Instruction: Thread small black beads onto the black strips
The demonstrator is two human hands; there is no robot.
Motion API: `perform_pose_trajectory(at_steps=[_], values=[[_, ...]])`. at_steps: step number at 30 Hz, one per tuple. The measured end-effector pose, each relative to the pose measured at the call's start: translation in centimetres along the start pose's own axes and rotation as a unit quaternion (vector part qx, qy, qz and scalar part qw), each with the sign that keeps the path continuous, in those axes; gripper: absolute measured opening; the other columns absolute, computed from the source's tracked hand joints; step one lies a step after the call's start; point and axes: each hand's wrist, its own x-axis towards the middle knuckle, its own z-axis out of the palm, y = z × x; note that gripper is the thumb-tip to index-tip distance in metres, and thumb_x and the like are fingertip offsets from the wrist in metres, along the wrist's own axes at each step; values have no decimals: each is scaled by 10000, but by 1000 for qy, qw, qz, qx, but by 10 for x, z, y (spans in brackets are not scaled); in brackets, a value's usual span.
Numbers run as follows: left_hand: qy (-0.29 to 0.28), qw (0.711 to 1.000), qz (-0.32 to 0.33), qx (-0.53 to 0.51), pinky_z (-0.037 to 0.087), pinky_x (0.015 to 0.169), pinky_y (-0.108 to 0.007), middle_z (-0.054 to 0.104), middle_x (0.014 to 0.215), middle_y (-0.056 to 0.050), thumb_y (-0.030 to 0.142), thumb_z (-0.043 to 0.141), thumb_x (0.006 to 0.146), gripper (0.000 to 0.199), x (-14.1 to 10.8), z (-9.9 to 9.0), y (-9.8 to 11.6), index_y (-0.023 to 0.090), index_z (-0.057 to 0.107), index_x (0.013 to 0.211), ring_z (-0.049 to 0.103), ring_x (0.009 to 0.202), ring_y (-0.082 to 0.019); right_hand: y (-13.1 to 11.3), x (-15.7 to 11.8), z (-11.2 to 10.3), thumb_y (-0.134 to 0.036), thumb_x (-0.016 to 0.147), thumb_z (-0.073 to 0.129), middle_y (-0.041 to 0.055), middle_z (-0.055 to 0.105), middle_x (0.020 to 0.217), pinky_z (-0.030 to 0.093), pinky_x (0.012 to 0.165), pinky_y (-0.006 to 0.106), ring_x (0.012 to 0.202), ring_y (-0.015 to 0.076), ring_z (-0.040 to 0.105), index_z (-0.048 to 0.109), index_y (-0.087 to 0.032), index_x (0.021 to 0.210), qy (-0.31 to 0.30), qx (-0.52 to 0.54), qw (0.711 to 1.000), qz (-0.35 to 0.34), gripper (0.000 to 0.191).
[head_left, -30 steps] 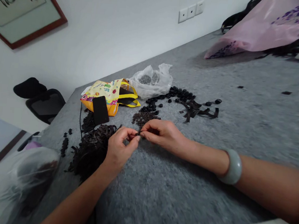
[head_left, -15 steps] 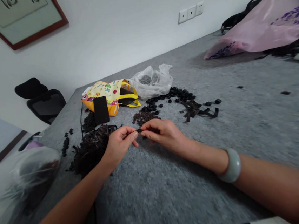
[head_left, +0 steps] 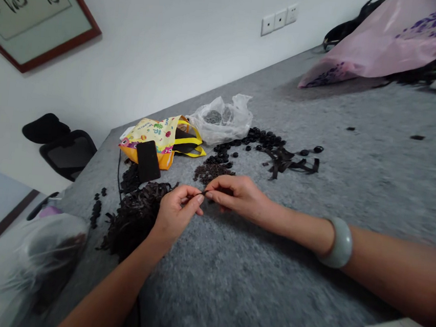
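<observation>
L hand (head_left: 172, 213) + R hand (head_left: 247, 200): fingertips clamped on sm. dk piece (head_left: 204, 193) | step: prob. two-hand fiddling, nr brown bits (head_left: 210, 172) | next move: likely needs steady pinch

A framed calligraphy piece (head_left: 31, 17) is mounted on the white wall (head_left: 176, 41). Three wall plates (head_left: 280, 19) are fixed in a row. A black chair (head_left: 68, 150) is positioned beyond the grey table (head_left: 260, 280). A printed yellow bag (head_left: 152, 129) is partly covered by a dark phone (head_left: 149, 161). Purple patterning is noted on a pink bag (head_left: 383, 46), partly cut off by the view.
</observation>
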Motion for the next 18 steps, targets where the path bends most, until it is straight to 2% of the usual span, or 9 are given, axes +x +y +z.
perform_pose_trajectory(at_steps=[5, 8, 10, 12, 14, 16, 17, 18], values=[[13, 998, 32, 53, 496, 620, -263, 691, 693, 0, 299, 657, 826, 105, 0, -1, -1, 203, 669, 785, 690, 621, -162, -6, 0, 2, -297, 873, 636, -33, 552, 648, 371, 505, 205, 557, 82, 471, 630, -162, 811, 11, 71, 997, 34, 148], [9, 999, -6, 54, 496, 620, -270, 712, 661, -5, 369, 687, 813, 159, 4, -4, -3, 210, 680, 811, 698, 634, -185, -9, 0, 3, -327, 869, 656, -33, 563, 679, 400, 513, 204, 566, 84, 501, 618, -169, 829, 4, 110, 993, 49, 168], [-3, 999, -30, 43, 496, 612, -275, 713, 638, -13, 417, 707, 789, 211, 6, -7, -3, 208, 676, 790, 694, 628, -195, -9, 1, 0, -340, 877, 666, -36, 562, 687, 406, 523, 202, 572, 82, 503, 621, -166, 844, -5, 89, 995, 43, 183], [-15, 998, -45, 34, 509, 631, -284, 723, 657, -27, 451, 725, 759, 254, 8, -11, -1, 203, 671, 765, 705, 655, -209, -8, 3, -7, -338, 910, 643, -34, 571, 700, 409, 538, 202, 585, 83, 505, 635, -159, 883, -35, 36, 998, 25, 181], [-17, 997, -62, 33, 523, 663, -295, 737, 692, -39, 467, 740, 731, 280, 10, -18, 2, 200, 666, 765, 728, 708, -228, -8, 7, -22, -302, 944, 609, -18, 620, 762, 430, 590, 209, 638, 92, 538, 661, -157, 946, -82, -65, 994, -10, 155], [1, 996, -81, 39, 529, 671, -300, 732, 689, -33, 468, 760, 693, 301, 12, -27, 7, 199, 651, 773, 740, 719, -240, -9, 11, -44, -217, 936, 608, 6, 681, 861, 440, 671, 225, 724, 108, 575, 697, -169, 986, -119, -219, 967, -44, 114], [13, 995, -91, 46, 530, 669, -302, 722, 676, -24, 465, 769, 674, 313, 13, -33, 9, 199, 643, 781, 742, 708, -243, -11, 13, -58, -175, 915, 613, 10, 702, 899, 432, 697, 237, 750, 117, 582, 718, -189, 980, -130, -319, 938, -46, 125], [26, 993, -98, 57, 530, 665, -304, 712, 668, -16, 462, 774, 657, 325, 15, -39, 10, 199, 640, 792, 741, 691, -244, -13, 13, -72, -116, 873, 619, 28, 712, 886, 414, 691, 259, 743, 133, 578, 737, -183, 935, -125, -361, 924, -32, 149]])
